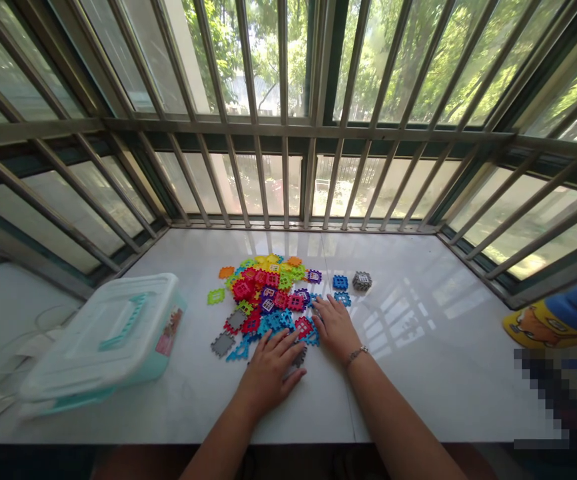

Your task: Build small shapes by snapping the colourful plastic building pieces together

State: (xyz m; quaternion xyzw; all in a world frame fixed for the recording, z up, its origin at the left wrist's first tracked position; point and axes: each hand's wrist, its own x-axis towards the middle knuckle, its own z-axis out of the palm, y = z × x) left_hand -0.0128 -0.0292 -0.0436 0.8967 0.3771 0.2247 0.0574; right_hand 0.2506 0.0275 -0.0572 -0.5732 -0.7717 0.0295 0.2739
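Note:
A pile of coloured plastic interlocking tiles (268, 293) lies on the white marble sill (418, 347). My left hand (268, 370) rests flat, fingers spread, on the pile's near edge, partly covering a grey tile (298, 357). My right hand (333, 323) lies palm down with its fingers stretched onto blue and red tiles (304, 328) at the pile's right side. A bracelet is on the right wrist. Apart from the pile lie a blue tile (340, 282) and a grey tile (362, 281) to the right, and a green tile (215, 296) to the left.
A white and teal plastic box with a lid and handle (113, 337) stands on the sill at the left. Metal window bars (283, 173) fence the sill's back and sides. A yellow and blue soft toy (558, 317) lies at the right edge.

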